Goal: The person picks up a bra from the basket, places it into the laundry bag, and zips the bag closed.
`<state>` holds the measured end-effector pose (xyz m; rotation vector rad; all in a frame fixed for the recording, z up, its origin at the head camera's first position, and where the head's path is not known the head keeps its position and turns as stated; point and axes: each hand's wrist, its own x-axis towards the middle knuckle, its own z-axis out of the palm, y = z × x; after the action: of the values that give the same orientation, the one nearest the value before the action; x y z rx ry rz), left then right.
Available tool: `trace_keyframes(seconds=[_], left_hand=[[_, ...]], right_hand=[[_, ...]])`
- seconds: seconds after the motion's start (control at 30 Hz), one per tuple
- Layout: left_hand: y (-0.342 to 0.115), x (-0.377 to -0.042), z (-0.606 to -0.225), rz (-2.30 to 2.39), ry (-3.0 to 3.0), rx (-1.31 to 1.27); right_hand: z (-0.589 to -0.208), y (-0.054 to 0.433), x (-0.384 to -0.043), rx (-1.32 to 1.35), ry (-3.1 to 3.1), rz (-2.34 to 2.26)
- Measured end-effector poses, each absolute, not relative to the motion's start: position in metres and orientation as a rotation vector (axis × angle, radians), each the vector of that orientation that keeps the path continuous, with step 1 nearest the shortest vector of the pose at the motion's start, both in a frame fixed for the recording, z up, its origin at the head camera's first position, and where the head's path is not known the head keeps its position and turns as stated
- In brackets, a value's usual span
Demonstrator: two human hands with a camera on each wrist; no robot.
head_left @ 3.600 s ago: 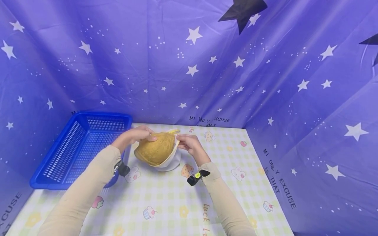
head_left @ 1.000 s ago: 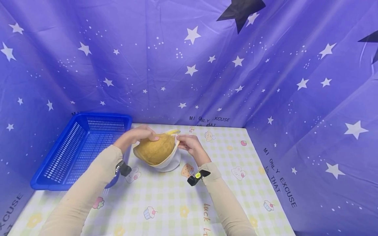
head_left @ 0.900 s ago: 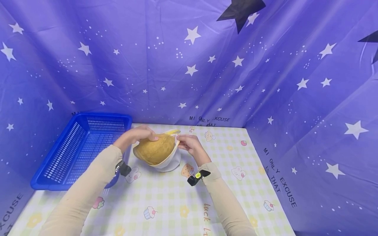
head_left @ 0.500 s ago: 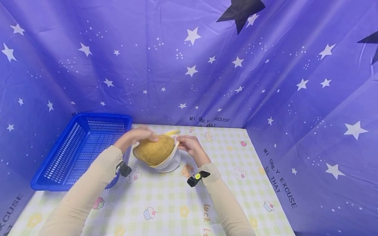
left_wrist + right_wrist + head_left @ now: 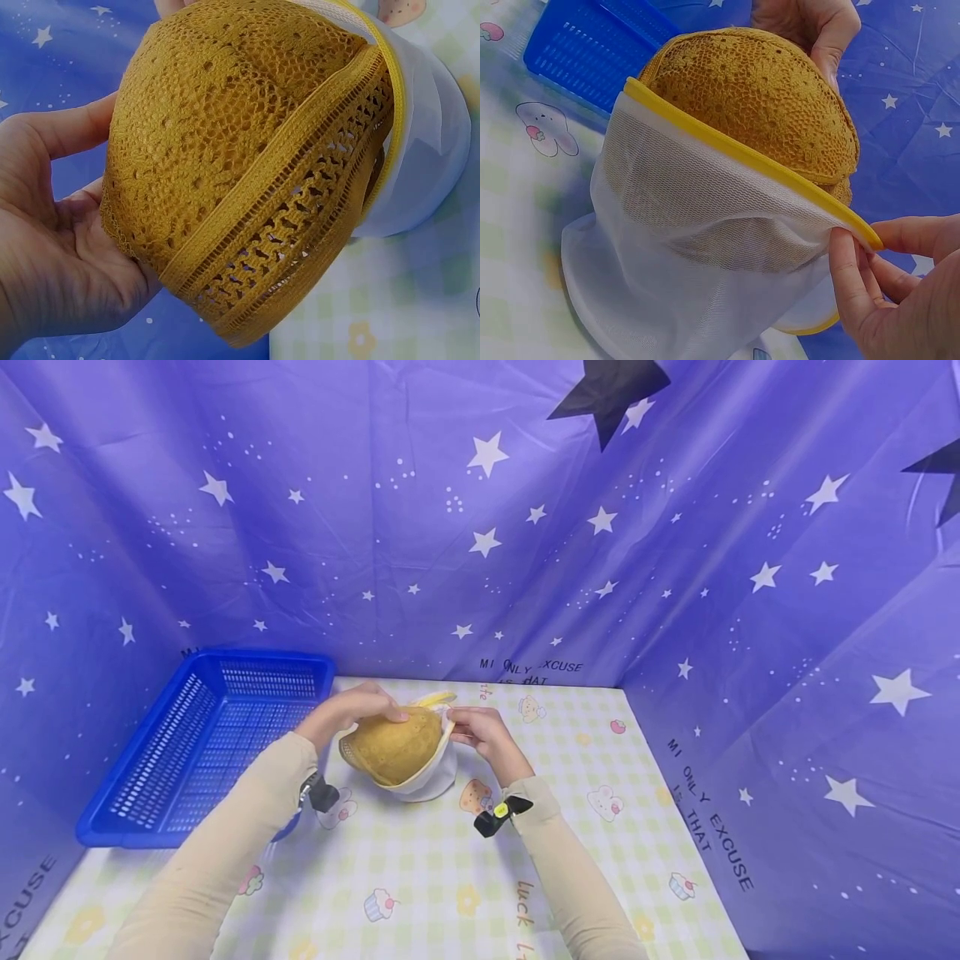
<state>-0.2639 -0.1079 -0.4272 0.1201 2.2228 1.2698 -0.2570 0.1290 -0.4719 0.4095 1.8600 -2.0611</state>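
A mustard-yellow lace bra [image 5: 396, 750] is partly inside a white mesh laundry bag [image 5: 433, 782] with a yellow zipper edge. Its moulded cup sticks out of the bag's mouth toward the left; part of it shows through the mesh in the right wrist view. My left hand [image 5: 351, 710] grips the bra cup [image 5: 217, 135], thumb on one side and fingers partly hidden behind. The right hand [image 5: 911, 292] pinches the yellow rim of the bag [image 5: 705, 217] between thumb and fingers, holding the mouth apart. The bag's lower end rests on the table.
At the left stands a blue perforated plastic basket [image 5: 123, 839], just beside my left forearm. A checked, cartoon-printed cloth [image 5: 450, 860] covers the table. Purple starry curtains [image 5: 420, 527] enclose the back and sides.
The left hand, with the bra in its grip, has shifted slightly right toward the bag. My right hand has stayed at the bag's rim.
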Motion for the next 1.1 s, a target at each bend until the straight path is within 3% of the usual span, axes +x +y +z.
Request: trace_keyframes(seconds=[1.1], left_hand=[[-0.1074, -0.2654, -0.4303, 1.314, 2.212, 0.105]], right_hand=[[-0.4753, 0.1279, -0.2573, 0.405, 1.858, -2.061]])
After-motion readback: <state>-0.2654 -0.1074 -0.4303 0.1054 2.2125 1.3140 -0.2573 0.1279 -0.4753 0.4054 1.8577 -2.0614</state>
